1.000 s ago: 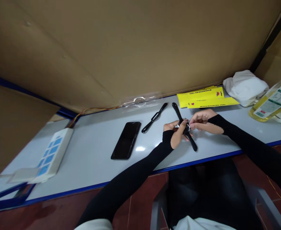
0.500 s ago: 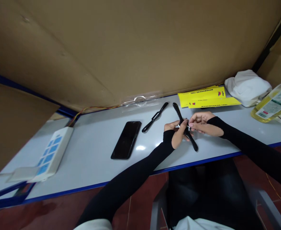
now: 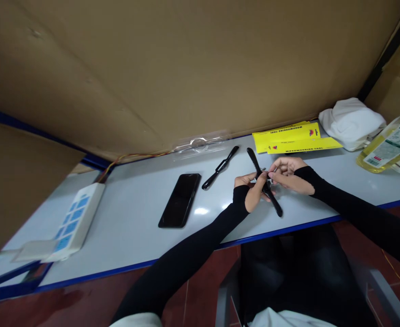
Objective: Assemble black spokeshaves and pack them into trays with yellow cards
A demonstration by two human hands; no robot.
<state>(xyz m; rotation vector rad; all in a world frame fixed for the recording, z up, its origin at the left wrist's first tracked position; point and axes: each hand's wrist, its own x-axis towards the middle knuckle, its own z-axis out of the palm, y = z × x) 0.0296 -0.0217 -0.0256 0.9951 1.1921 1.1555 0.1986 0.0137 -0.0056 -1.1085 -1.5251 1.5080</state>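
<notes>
A long black two-handled tool [image 3: 264,181] is gripped at its middle by the left hand [image 3: 252,193] just above the bench [image 3: 135,236], right of a black phone [image 3: 180,200], while its small metal centre part is pinched by the right hand [image 3: 286,175].

**White table with a blue edge**

The white table [image 3: 135,236] runs left to right along a cardboard wall. On it lie a black phone [image 3: 180,200] and, beyond it, a slim black tool piece [image 3: 219,167] — both flat. At the far edge sits clear plastic packaging [image 3: 200,144]. To the right are yellow printed cards [image 3: 293,138], a white cloth [image 3: 351,122] and a bottle of yellow liquid [image 3: 387,147] — close together. Far left lies a white box with blue squares [image 3: 72,222].
</notes>
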